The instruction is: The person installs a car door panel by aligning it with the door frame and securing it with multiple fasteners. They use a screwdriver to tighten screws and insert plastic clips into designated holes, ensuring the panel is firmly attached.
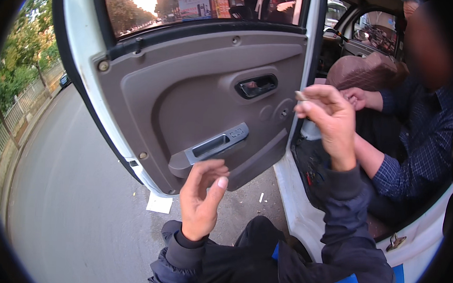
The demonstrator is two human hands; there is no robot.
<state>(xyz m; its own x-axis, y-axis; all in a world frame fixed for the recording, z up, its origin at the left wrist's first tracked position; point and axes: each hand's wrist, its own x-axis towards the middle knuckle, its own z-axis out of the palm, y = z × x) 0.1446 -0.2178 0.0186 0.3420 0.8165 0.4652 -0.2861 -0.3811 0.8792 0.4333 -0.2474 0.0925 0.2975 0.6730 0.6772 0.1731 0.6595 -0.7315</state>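
Observation:
An open white vehicle door with a brown-grey inner panel (182, 103) fills the middle, with a dark handle recess (256, 85) and a silver armrest insert with switches (234, 134). My left hand (202, 201) is open, fingers curved, just below that armrest insert, holding nothing. My right hand (327, 123) is raised near the door's hinge-side edge, right of the handle, its thumb and fingertips closed on a small pale object (300, 95), too small to identify.
A person (416, 136) in a checked shirt sits inside at the right by a padded brown seat (353, 71). The white door sill (290, 196) runs down beside me. Below lie the grey road (70, 195) and a white paper (159, 203). A fence (12, 115) lines the left.

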